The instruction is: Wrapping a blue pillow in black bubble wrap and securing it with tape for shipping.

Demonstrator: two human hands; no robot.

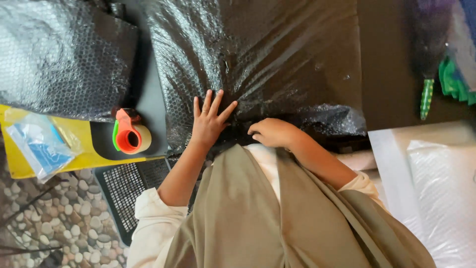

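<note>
Bubble wrap, black-backed, lies over the dark table, middle of view. Left hand rests flat on it, fingers spread, gripping nothing, likely pinning it. Right hand is curled at its near edge; whether it pinches the wrap, cannot tell. Tape dispenser, orange, sits left of the wrap.

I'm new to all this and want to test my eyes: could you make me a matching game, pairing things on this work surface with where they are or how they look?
Things:
1. left hand
2. right hand
3. tape dispenser
4. clear plastic bag

Descriptions:
A. orange and green, beside the wrapped object
B. lying on the yellow sheet
C. fingers spread flat on the bubble wrap
D. curled at the wrap's near edge

Pairs: 1-C, 2-D, 3-A, 4-B
</note>
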